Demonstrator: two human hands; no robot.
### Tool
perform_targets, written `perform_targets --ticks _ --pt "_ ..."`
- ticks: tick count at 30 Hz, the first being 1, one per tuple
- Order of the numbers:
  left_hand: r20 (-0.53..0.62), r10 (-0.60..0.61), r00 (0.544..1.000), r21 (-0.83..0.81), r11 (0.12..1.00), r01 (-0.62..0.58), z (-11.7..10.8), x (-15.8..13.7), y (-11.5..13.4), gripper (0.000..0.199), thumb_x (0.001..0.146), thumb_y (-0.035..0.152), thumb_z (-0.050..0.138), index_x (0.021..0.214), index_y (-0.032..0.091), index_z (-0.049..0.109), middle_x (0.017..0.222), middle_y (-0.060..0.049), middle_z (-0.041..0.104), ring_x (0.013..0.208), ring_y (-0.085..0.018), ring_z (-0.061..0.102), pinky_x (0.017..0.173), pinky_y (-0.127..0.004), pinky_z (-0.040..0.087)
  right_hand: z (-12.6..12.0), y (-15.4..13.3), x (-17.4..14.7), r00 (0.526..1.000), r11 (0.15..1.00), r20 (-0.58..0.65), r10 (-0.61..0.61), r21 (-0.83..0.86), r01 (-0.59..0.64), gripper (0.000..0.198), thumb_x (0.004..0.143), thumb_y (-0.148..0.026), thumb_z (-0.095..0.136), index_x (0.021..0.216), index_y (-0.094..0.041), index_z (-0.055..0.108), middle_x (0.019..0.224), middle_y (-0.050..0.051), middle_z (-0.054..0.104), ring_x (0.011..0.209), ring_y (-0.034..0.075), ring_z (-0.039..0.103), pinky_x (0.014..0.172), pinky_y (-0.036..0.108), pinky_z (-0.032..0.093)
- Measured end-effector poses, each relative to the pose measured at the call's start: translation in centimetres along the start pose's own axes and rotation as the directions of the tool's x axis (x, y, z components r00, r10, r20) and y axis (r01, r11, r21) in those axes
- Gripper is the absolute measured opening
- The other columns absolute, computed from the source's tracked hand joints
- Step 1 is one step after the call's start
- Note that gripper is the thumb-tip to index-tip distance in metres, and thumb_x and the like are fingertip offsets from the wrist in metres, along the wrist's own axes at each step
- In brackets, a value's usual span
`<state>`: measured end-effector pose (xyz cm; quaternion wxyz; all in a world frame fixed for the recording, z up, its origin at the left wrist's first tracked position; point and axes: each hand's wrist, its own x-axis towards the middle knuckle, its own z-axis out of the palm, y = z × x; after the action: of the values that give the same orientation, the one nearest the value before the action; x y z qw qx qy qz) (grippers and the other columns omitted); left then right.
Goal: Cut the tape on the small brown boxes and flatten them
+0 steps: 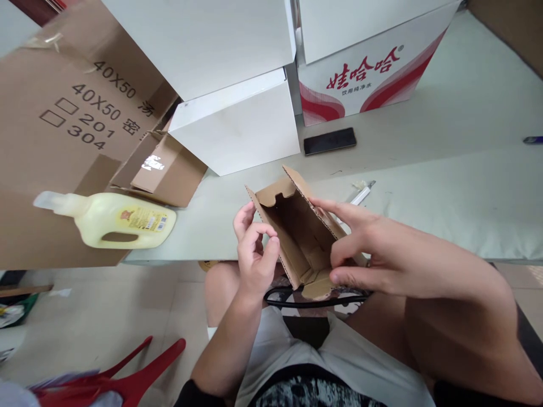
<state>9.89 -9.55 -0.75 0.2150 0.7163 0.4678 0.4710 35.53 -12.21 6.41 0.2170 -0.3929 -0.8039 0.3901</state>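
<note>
While the left hand (258,257), fingers curled, grip unclear, touches an open brown cardboard box (303,234) mid-frame, the right hand (373,246) touches it, fingers spread.

You wear a black top (314,393) with a mottled pale-grey print across its front. Its left sleeve (197,395) and right sleeve (460,395) are plain black. Your shorts (373,362) are light, nearly white, and loosely creased. Your left hand (257,254) and right hand (365,243) are bare.
</note>
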Motion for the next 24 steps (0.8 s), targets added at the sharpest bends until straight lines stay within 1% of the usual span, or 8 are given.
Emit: perform_targets --ticks 2,5,8,10,13,17,20,24 --pt "0.008 -0.009 1.000 0.000 1.000 0.009 0.3 0.0 0.1 0.030 0.098 0.048 0.060 0.081 0.022 0.059 0.143 -0.009 0.049 0.144 -0.030 0.046 0.121 -0.052 0.039 0.1 0.1 0.0 1.000 1.000 0.013 -0.006 -0.002 0.006 0.012 0.091 -0.036 0.072 0.092 -0.027 0.080 0.160 0.005 0.047 0.150 0.031 0.045 0.109 0.041 0.054" --pt "0.012 -0.026 1.000 0.006 1.000 0.026 0.9 -0.1 0.4 0.031 0.099 0.051 0.058 0.084 0.023 0.059 0.141 -0.010 0.050 0.146 -0.031 0.044 0.122 -0.052 0.038 0.2 0.1 0.2 0.999 0.999 0.003 -0.033 -0.014 0.033 0.019 0.092 -0.035 0.069 0.109 -0.027 0.076 0.157 0.009 0.049 0.140 0.028 0.056 0.107 0.041 0.055" --pt "0.027 -0.071 0.997 0.010 0.997 0.070 1.2 -0.2 0.7 0.034 0.098 0.056 0.057 0.087 0.024 0.059 0.142 -0.010 0.048 0.147 -0.032 0.043 0.117 -0.050 0.043 0.2 0.1 0.3 0.997 0.999 -0.064 -0.033 -0.042 0.031 0.024 0.095 -0.035 0.063 0.116 -0.024 0.072 0.158 0.012 0.050 0.132 0.028 0.062 0.104 0.041 0.056" --pt "0.049 -0.107 0.993 0.016 0.994 0.106 1.2 -0.2 0.9 0.034 0.097 0.056 0.058 0.088 0.024 0.061 0.144 -0.010 0.046 0.146 -0.032 0.043 0.111 -0.048 0.047 0.1 0.1 0.3 0.993 0.998 -0.114 -0.039 -0.053 0.033 0.025 0.098 -0.035 0.058 0.116 -0.023 0.071 0.152 0.013 0.056 0.129 0.027 0.065 0.101 0.040 0.057" --pt "0.069 -0.153 0.986 0.043 0.988 0.150 1.0 -0.2 1.0 0.028 0.097 0.050 0.061 0.088 0.023 0.062 0.146 -0.010 0.044 0.144 -0.033 0.045 0.102 -0.047 0.052 0.2 0.1 0.4 0.986 0.998 -0.161 -0.054 -0.047 0.047 0.024 0.101 -0.034 0.054 0.114 -0.022 0.069 0.141 0.013 0.066 0.123 0.025 0.069 0.097 0.037 0.058" --pt "0.061 -0.156 0.986 0.029 0.988 0.154 0.7 -0.1 1.1 0.023 0.096 0.046 0.062 0.089 0.024 0.063 0.147 -0.010 0.044 0.132 -0.031 0.055 0.092 -0.045 0.056 0.4 0.2 0.5 0.984 0.998 -0.167 -0.057 -0.031 0.052 0.023 0.100 -0.032 0.054 0.115 -0.023 0.069 0.142 0.011 0.065 0.120 0.024 0.070 0.095 0.036 0.059" --pt "0.065 -0.142 0.988 0.022 0.990 0.141 0.6 -0.2 1.0 0.027 0.096 0.049 0.062 0.089 0.023 0.064 0.147 -0.010 0.045 0.131 -0.032 0.056 0.094 -0.046 0.055 0.5 0.3 0.5 0.986 0.998 -0.154 -0.060 -0.043 0.054 0.024 0.100 -0.032 0.055 0.117 -0.024 0.070 0.144 0.011 0.064 0.122 0.024 0.069 0.097 0.037 0.058" --pt "0.068 -0.134 0.989 0.018 0.991 0.133 0.6 -0.3 0.7 0.033 0.096 0.056 0.060 0.090 0.024 0.064 0.146 -0.010 0.047 0.145 -0.036 0.044 0.103 -0.050 0.052 0.5 0.2 0.6 0.988 0.997 -0.145 -0.047 -0.059 0.039 0.027 0.100 -0.032 0.054 0.120 -0.024 0.071 0.147 0.013 0.062 0.119 0.024 0.071 0.097 0.038 0.058"
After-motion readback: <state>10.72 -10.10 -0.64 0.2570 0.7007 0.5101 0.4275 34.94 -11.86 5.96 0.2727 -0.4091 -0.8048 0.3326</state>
